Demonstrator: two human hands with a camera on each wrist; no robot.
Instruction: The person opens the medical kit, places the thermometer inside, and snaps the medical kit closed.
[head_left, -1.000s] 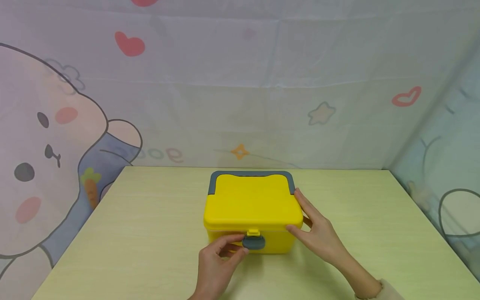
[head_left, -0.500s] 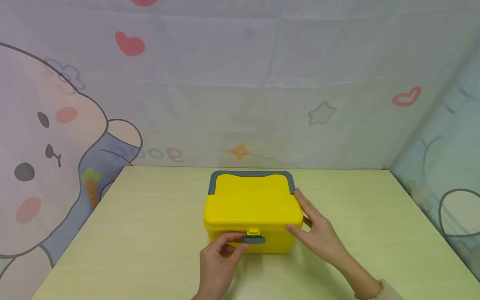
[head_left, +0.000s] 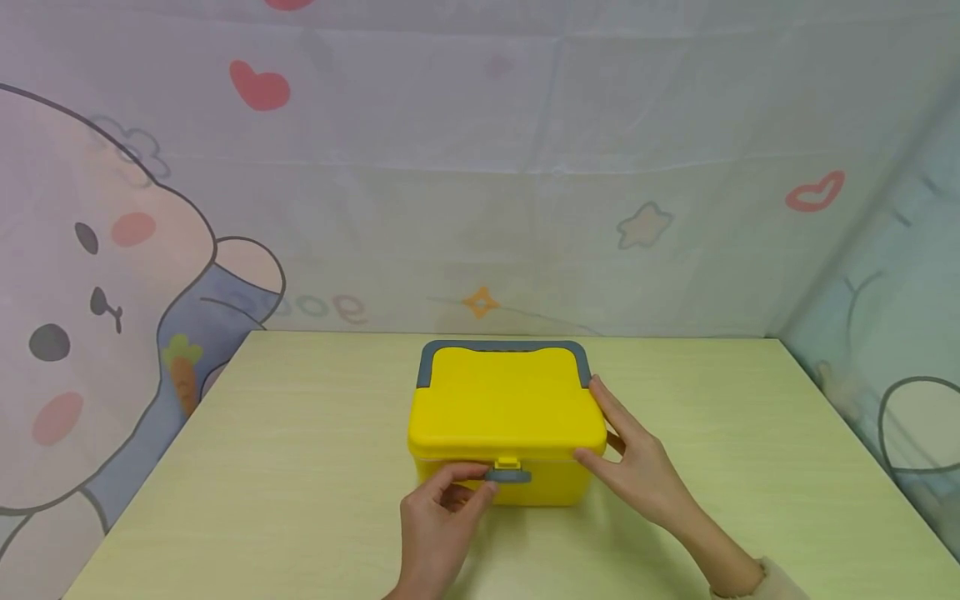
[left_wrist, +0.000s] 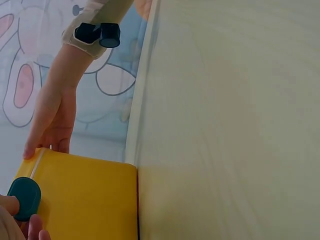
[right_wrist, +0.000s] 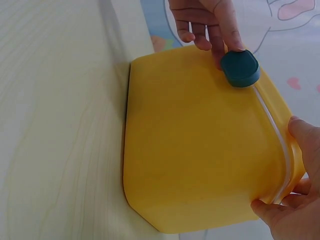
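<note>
A yellow box [head_left: 506,408] with a closed lid stands on the table, its grey carrying handle [head_left: 495,345] folded down along the back of the lid. At the front, my left hand [head_left: 442,525] pinches the left end of the grey latch [head_left: 510,476] between thumb and fingers. The latch sticks outward from the box; it looks dark teal in the right wrist view. My right hand [head_left: 637,467] grips the right front corner of the lid, thumb on the front edge and fingers along the side. Some of its fingertips are hidden behind that corner.
A pale wooden table [head_left: 300,467] bears the box and extends to both sides. Behind it hangs a printed cloth [head_left: 420,217] with a cartoon animal, hearts and a star. Another patterned cloth [head_left: 892,283] rises along the right side.
The latch has swung up and outward, from its broad face showing to nearly edge-on, with my left fingers still on it. My right hand and the box have stayed in place.
</note>
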